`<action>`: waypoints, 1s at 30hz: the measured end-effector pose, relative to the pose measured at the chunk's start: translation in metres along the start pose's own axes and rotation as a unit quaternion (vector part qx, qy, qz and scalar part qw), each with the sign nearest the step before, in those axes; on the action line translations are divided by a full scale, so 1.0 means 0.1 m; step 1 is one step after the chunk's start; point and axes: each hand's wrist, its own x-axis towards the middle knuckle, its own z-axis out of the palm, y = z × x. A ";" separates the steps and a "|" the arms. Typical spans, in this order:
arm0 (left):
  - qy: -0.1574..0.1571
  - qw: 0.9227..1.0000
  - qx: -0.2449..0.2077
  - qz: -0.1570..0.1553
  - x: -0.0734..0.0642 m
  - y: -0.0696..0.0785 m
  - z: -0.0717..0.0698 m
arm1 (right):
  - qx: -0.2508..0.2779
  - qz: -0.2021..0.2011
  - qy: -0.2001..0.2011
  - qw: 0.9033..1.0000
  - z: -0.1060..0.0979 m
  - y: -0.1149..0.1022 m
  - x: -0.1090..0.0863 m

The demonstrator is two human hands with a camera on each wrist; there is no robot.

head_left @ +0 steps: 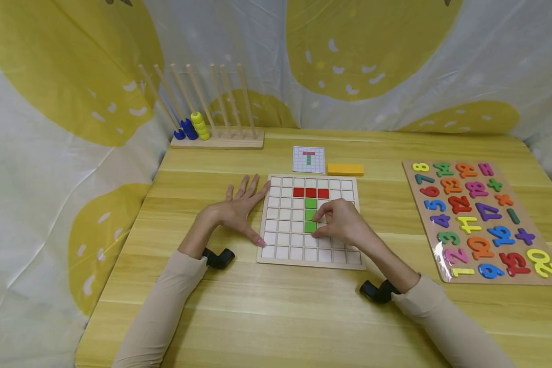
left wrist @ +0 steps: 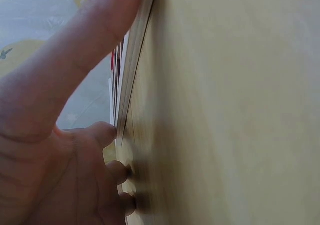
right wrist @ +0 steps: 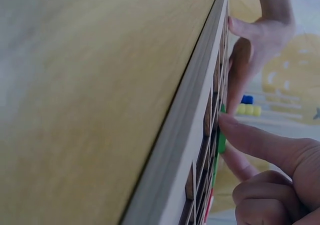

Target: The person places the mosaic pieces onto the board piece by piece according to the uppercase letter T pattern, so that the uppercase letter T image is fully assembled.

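A white-squared wooden grid board (head_left: 310,265) lies on the table. Three red tiles (head_left: 311,192) form a row near its top, with green tiles (head_left: 311,203) in a column below the middle one. My right hand (head_left: 345,222) pinches the lowest green tile (head_left: 310,227) between thumb and index finger, right at the grid; the right wrist view shows this green tile (right wrist: 222,135) between the fingertips. With fingers spread, my left hand (head_left: 239,212) rests at the board's left edge, thumb near the lower corner and index finger near the upper one.
Behind the board lie a pattern card (head_left: 308,166) showing a red and green T and a yellow-orange bar (head_left: 345,169). A wooden bead stand (head_left: 218,144) with tall pegs stands back left. On the right lies a board of coloured numbers (head_left: 524,281). A patterned curtain (head_left: 257,30) borders the table.
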 end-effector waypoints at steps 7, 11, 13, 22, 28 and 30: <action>0.000 1.000 0.002 0.001 0.00 -0.01 0.00 | -0.004 -0.005 0.017 1.000 0.00 0.03 0.00; -0.001 1.000 0.002 0.001 0.00 0.00 0.00 | 0.003 -0.006 0.021 1.000 0.00 0.05 0.00; -0.001 1.000 0.004 0.001 0.01 -0.01 0.00 | 0.008 -0.006 0.022 1.000 0.00 0.06 0.00; -0.001 1.000 -0.005 0.001 0.01 -0.01 0.00 | 0.030 -0.008 0.016 0.999 -0.01 0.10 0.02; -0.002 1.000 0.000 -0.002 0.01 -0.01 0.00 | 0.035 -0.012 0.010 0.999 -0.02 0.12 0.02; -0.001 1.000 -0.001 -0.001 0.01 -0.01 0.00 | 0.037 -0.016 0.008 0.999 -0.02 0.12 0.02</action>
